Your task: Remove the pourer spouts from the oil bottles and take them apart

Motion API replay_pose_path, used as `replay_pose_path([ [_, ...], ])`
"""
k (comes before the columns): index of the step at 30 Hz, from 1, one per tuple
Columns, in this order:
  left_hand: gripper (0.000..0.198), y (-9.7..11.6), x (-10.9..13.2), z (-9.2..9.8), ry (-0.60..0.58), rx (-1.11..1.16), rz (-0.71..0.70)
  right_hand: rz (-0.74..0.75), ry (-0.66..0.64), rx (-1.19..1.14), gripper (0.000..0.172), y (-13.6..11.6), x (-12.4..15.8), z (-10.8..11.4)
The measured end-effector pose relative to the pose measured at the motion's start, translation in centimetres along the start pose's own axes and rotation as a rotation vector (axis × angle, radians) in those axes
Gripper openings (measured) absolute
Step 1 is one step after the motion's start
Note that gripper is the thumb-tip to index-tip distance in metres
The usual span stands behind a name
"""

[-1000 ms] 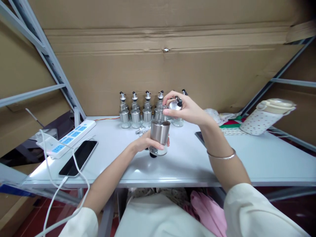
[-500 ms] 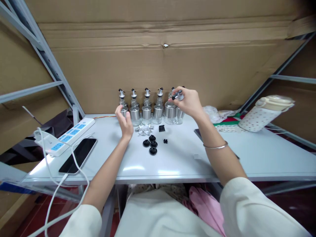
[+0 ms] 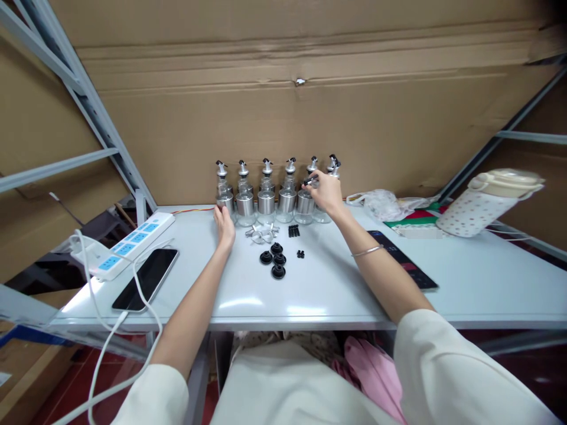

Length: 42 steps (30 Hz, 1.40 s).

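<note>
Glass bottles (image 3: 266, 203) with steel bands and silver pour spouts stand in a row along the back of the table. My left hand (image 3: 225, 227) is beside the bottle at the left end, fingers stretched upward and holding nothing; whether it touches the glass I cannot tell. Near the right end of the row, my right hand (image 3: 326, 192) pinches a small black piece (image 3: 312, 179) in front of a bottle's neck. Between my arms lie silver spout pieces (image 3: 262, 234), black ribbed stoppers (image 3: 279, 259), short black tubes (image 3: 294, 231) and tiny black caps (image 3: 300, 254).
A white power strip (image 3: 133, 245) and a phone (image 3: 146, 278) with white cables lie at the left. Another phone (image 3: 405, 262) is under my right forearm. A dotted tumbler (image 3: 481, 203) and a clear plastic bag (image 3: 381, 203) sit at the right. Cardboard (image 3: 283, 118) walls the back.
My right hand has come lower and a little left with the black piece, uncovering the right-end spouts. My left hand has dropped slightly, its fingers closer together. The view has shifted a little.
</note>
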<state>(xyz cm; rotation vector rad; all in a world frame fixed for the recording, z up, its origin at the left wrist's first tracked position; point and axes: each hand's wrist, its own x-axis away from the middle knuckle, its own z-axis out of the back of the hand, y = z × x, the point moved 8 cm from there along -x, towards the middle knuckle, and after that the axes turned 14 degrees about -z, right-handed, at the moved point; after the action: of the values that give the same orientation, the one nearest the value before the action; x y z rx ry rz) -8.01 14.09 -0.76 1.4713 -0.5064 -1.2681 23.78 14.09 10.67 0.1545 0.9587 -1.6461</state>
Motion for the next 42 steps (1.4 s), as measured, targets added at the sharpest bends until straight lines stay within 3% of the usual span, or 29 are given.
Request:
replay_pose_path([
  [10, 0.059, 0.5, 0.4, -0.1, -0.058, -0.073, -0.024, 0.069, 0.039, -0.069, 0.020, 0.8, -0.1, -0.4],
  [16, 0.060, 1.0, 0.7, 0.0, 0.003, -0.129, -0.119, 0.031, 0.065, -0.172, 0.018, 1.1, 1.5, 0.3],
  [18, 0.059, 2.3, 0.9, 0.2, 0.043, -0.166, -0.255, -0.038, 0.040, -0.252, 0.021, 1.1, 2.8, 0.1],
  [21, 0.053, 6.2, 2.0, -0.1, 0.025, -0.241, -0.611, -0.101, -0.121, -0.485, 0.034, 0.2, 5.4, -1.1],
  [24, 0.046, 10.0, 4.4, -1.6, -0.117, -0.309, -0.935, -0.123, -0.387, -0.710, 0.028, -1.5, 8.5, -3.0],
  [28, 0.048, 12.1, 7.8, -4.6, -0.405, -0.350, -1.102, -0.137, -0.579, -0.901, 0.030, -3.1, 11.6, -3.9],
  [34, 0.040, 12.4, 9.5, -6.1, -0.542, -0.381, -1.080, -0.205, -0.636, -0.910, 0.043, -3.3, 13.0, -3.7],
  [38, 0.024, 12.8, 9.3, -5.7, -0.562, -0.406, -1.062, 0.001, -0.592, -0.737, 0.033, -4.3, 12.9, -2.0],
  [42, 0.031, 13.2, 9.0, -5.3, -0.563, -0.425, -1.045, 0.203, -0.442, -0.521, 0.030, -4.4, 12.2, -0.3],
])
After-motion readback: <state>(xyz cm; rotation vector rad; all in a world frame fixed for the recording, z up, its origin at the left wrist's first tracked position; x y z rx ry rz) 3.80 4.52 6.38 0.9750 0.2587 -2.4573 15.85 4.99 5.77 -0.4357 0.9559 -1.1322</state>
